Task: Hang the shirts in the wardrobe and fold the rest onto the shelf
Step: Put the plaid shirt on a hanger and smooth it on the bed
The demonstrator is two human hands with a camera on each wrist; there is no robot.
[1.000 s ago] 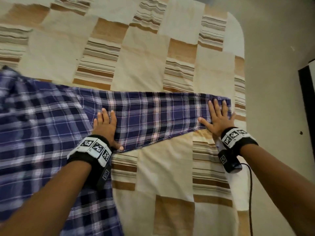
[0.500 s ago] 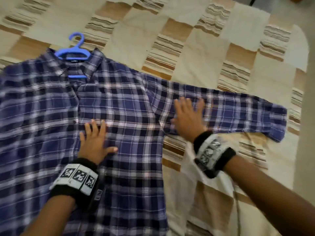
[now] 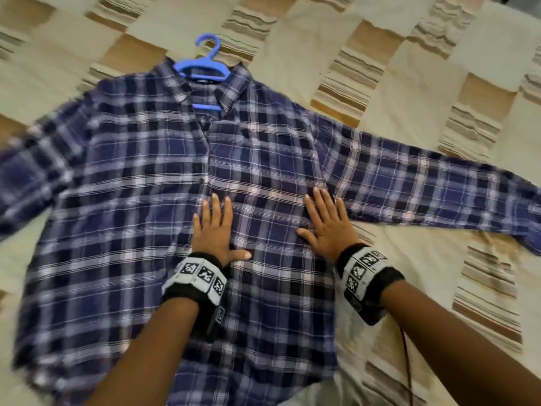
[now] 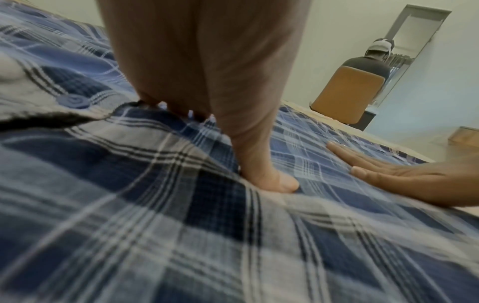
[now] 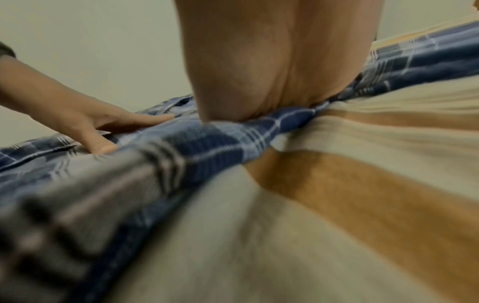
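- The fingers (image 3: 215, 212) of the left hand (image 3: 215, 232) lie straight and flat on the front of the plaid shirt (image 3: 131, 200), just beside the button placket; they grip nothing.
- The right hand (image 3: 328, 227) is likewise spread flat, palm down, pressing the shirt near its right side seam where the sleeve (image 3: 424, 189) begins.
- The shirt lies face up and spread out on the bed (image 3: 380, 83), sleeves out to both sides, on a striped patchwork bedcover.
- A blue hanger (image 3: 205, 63) is already inside the collar, its hook poking out above the neck.
- Judged from this, the shirt is on its hanger and being smoothed; it has not yet been lifted or carried to the wardrobe.
- No wardrobe, shelf or other clothes show here, so how much hanging and folding remains cannot be told.
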